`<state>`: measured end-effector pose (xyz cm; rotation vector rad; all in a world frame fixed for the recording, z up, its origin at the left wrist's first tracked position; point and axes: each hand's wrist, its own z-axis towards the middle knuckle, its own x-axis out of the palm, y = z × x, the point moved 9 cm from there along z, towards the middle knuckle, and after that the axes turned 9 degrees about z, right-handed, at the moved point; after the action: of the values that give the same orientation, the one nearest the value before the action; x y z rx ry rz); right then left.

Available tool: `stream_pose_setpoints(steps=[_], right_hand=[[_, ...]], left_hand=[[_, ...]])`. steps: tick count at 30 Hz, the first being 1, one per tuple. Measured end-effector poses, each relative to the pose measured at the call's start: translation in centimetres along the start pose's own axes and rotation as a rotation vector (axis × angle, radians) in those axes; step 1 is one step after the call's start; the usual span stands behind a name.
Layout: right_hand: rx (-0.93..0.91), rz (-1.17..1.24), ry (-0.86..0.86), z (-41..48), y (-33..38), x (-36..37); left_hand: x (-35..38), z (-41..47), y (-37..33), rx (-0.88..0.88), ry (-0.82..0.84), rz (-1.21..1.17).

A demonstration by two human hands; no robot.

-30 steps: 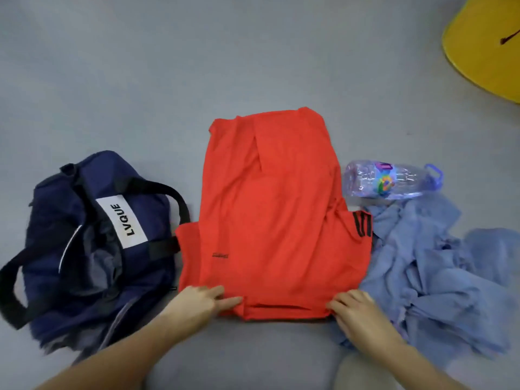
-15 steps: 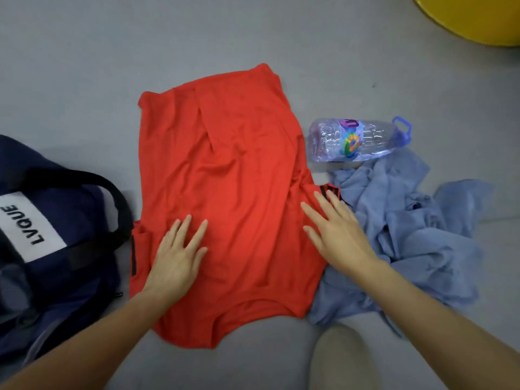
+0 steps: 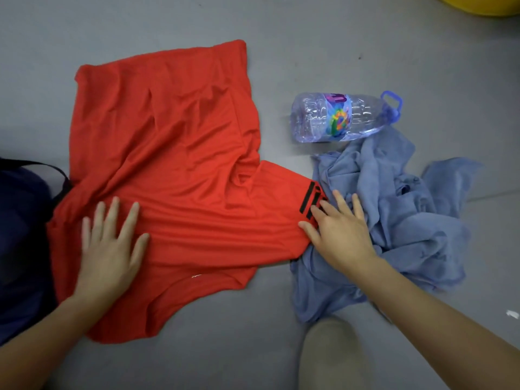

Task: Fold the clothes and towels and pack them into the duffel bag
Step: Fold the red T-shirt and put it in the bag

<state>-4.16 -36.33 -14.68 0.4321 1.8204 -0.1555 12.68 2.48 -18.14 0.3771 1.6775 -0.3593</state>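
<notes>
A red shirt (image 3: pixel 174 153) lies spread on the grey floor, its right sleeve with black stripes pointing right. My left hand (image 3: pixel 109 246) presses flat on the shirt's lower left part, fingers straight and spread. At the striped sleeve end, my right hand (image 3: pixel 337 229) lies flat with its fingers on the cuff, partly over a crumpled blue towel (image 3: pixel 394 220). The navy duffel bag (image 3: pixel 22 235) sits at the left edge, mostly out of frame, one black strap showing.
A clear plastic bottle (image 3: pixel 343 116) with a colourful label and a blue cap lies on its side above the blue towel. A yellow object (image 3: pixel 478 4) peeks in at the top right. My knee (image 3: pixel 332 358) shows at the bottom.
Both hands slid apart across the red shirt, the right one out to the striped sleeve end. The sleeve now lies stretched to the right. The view shifted right, so less of the bag shows.
</notes>
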Motion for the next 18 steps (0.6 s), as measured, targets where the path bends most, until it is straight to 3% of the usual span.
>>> stream_pose_setpoints(steps=[3,6,11,18], right_hand=[[-0.116,0.167,0.004,1.8,1.4,-0.7],[-0.111,0.233,0.092,3.8,1.2,0.0],[0.066,0.164,0.088,6.2,-1.5,-0.5],[0.177,0.271,0.052,6.2,-3.2,-0.7]], left_hand=[[-1.0,-1.7,-8.9,0.252,-0.069,-0.052],[1.8,-7.1,-16.3,0.461,-0.044,-0.018],[4.1,-13.2,-19.1,0.402,0.002,0.005],[3.3,-16.9,-19.2,0.575,0.006,-0.034]])
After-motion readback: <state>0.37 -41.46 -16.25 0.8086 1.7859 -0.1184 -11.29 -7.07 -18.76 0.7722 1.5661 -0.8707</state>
